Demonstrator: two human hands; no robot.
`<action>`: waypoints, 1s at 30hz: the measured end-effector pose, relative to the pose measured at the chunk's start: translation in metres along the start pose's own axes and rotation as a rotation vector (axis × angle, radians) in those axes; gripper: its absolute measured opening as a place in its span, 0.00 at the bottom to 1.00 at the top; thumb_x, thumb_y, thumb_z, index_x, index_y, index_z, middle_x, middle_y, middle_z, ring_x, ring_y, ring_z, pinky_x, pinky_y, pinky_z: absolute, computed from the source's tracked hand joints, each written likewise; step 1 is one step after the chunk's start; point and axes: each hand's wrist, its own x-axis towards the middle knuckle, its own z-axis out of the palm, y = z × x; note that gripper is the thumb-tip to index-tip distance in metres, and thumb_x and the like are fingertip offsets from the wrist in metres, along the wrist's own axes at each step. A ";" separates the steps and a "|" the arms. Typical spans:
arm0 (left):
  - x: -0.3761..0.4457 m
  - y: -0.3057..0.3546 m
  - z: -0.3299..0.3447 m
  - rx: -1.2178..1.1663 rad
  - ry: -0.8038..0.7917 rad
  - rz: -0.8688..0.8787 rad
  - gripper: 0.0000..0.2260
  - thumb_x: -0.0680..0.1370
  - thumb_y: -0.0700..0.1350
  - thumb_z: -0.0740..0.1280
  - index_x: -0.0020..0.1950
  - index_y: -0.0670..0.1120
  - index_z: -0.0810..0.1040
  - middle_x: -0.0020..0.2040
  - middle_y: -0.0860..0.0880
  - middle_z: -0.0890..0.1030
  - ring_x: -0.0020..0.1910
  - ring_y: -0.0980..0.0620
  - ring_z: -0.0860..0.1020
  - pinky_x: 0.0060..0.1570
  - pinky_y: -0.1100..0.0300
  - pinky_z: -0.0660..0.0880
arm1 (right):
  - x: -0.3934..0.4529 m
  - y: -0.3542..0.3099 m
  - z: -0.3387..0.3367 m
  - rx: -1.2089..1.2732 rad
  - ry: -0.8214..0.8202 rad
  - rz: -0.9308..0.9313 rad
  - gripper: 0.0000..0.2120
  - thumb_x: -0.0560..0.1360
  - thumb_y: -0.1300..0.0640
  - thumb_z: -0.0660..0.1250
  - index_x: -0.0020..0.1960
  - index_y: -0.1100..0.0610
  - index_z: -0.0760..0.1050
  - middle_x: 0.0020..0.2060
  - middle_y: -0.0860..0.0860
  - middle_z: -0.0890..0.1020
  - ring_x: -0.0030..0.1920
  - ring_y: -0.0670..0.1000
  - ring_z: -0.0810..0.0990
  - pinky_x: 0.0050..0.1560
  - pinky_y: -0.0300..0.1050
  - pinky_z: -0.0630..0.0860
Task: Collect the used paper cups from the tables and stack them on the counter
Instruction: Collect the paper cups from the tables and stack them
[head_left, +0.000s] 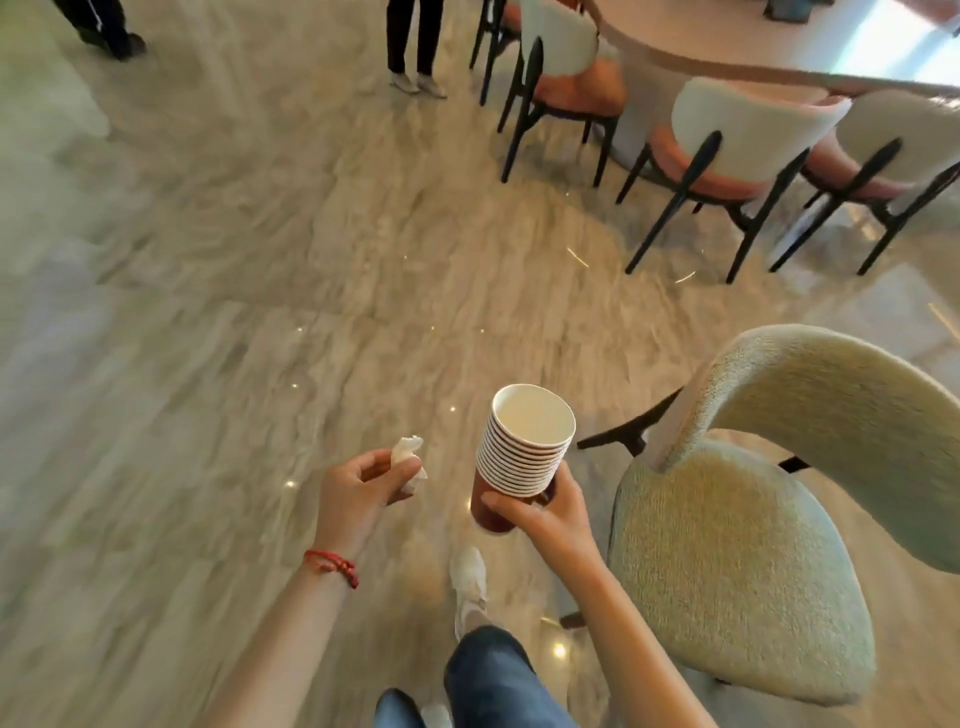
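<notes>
Low in the frame, just right of centre, the right hand (540, 512) is wrapping its fingers around the dark base of a stack of paper cups (522, 452), about a dozen white rims nested and tilting slightly left. To its left, well apart, the left hand (363, 486) is pinching a crumpled napkin (410, 460). The stack is probably light but crushable and top-heavy, so holding it low near the base, with steady and not hard pressure, seems wise; thin paper walls will buckle if squeezed. At lower right one pale green chair (737, 561) is standing just beside the cups. Farther off, at upper right, three white-backed chairs (748, 140) are lining a curved table (727, 47). At the top edge two people's legs (413, 47) are showing. No counter is showing.
</notes>
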 end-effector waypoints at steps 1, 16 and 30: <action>0.013 0.003 0.002 0.009 0.005 0.004 0.05 0.70 0.37 0.73 0.40 0.46 0.81 0.29 0.52 0.83 0.29 0.58 0.80 0.31 0.68 0.77 | 0.014 -0.002 0.003 0.000 -0.009 0.006 0.28 0.61 0.60 0.80 0.55 0.47 0.73 0.46 0.41 0.83 0.49 0.41 0.81 0.44 0.32 0.77; 0.282 0.104 0.020 0.025 0.159 0.027 0.05 0.71 0.37 0.71 0.35 0.39 0.81 0.37 0.37 0.82 0.38 0.54 0.81 0.44 0.57 0.81 | 0.331 -0.073 0.070 -0.022 -0.173 0.020 0.24 0.64 0.60 0.79 0.56 0.51 0.74 0.46 0.44 0.84 0.48 0.42 0.82 0.46 0.36 0.78; 0.601 0.204 -0.063 -0.044 0.244 0.016 0.06 0.71 0.35 0.71 0.35 0.42 0.81 0.28 0.48 0.82 0.31 0.55 0.80 0.34 0.65 0.79 | 0.625 -0.127 0.252 -0.024 -0.218 0.035 0.25 0.64 0.63 0.78 0.58 0.59 0.73 0.48 0.51 0.83 0.49 0.47 0.82 0.47 0.39 0.79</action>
